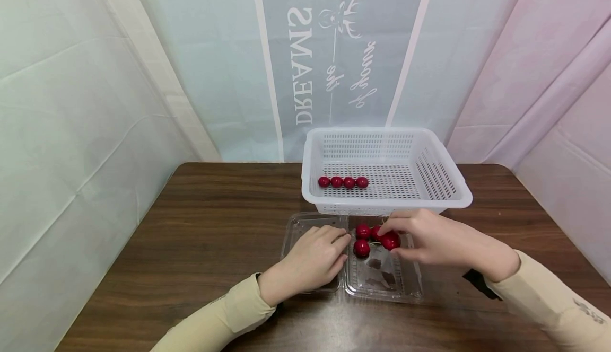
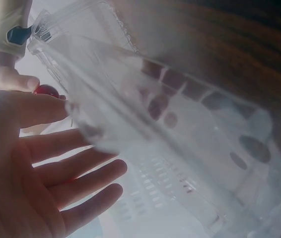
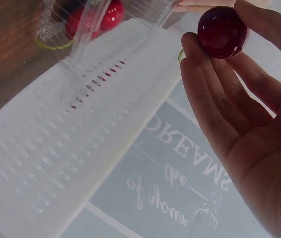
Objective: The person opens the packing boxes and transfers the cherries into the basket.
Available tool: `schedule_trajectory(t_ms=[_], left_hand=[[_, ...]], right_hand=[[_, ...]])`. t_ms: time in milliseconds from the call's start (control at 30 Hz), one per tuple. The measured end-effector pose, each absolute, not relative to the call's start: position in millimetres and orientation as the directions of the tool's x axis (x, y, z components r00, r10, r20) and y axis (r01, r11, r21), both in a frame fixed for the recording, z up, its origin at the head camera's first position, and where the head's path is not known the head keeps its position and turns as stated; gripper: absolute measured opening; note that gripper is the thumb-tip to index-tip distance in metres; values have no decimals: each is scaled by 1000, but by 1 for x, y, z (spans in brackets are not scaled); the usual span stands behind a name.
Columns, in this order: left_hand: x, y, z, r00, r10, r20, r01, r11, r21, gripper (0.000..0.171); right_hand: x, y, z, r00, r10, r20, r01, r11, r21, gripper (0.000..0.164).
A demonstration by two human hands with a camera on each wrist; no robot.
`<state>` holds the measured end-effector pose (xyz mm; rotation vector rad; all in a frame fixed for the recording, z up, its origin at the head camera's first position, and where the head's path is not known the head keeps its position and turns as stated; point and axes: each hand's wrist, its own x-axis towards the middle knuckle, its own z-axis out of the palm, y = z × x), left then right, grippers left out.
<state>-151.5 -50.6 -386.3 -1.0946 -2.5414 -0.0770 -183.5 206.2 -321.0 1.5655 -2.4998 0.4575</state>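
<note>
A clear plastic clamshell box [image 1: 406,283] lies unfolded on the table, one half on each side of its hinge. In its right half are red cherries [image 1: 361,248] with stems. My right hand [image 1: 436,238] is over that half and pinches a dark red cherry [image 3: 222,32] between thumb and fingers. Over the box's left half is my left hand [image 1: 310,259], its fingertips near the middle hinge. The left wrist view shows its fingers [image 2: 88,176] loosely extended, with nothing gripped. Whether they press on the plastic is hard to tell.
Just behind the box stands a white perforated basket [image 1: 455,199], with several cherries [image 1: 349,183] in a row at its left. The dark wood table [image 1: 205,219] stretches to the left. A printed curtain [image 1: 238,76] hangs behind the table's far edge.
</note>
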Motion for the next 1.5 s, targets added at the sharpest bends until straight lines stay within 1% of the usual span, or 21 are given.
schedule_trajectory(t_ms=[167,400,567,767,900,1333,1500], left_hand=[[-151,-51,-387,-631,689,356,709,699,-94,33],[-151,-51,-389,-630,688,361,709,699,-95,32],[-151,-51,-390,-630,688,360,708,699,-97,33],[-151,-51,-392,-629,688,361,708,699,-99,32],[-151,-51,-393,-629,689,361,709,699,-98,32],[-151,-51,-393,-629,689,360,707,700,-102,33],[-152,-51,-394,-626,690,365,709,698,-104,33]], right_hand=[[-184,206,-317,-445,-849,283,-895,410,-177,31],[-188,207,-312,-430,-855,290,-902,396,-169,32],[-192,207,-310,-444,-853,274,-895,408,-180,30],[-200,207,-306,-442,-853,279,-897,413,-157,30],[-204,208,-304,-444,-852,278,-896,413,-164,29],[-222,206,-300,-423,-848,318,-906,403,-131,25],[-229,206,-300,-436,-847,304,-900,414,-138,24]])
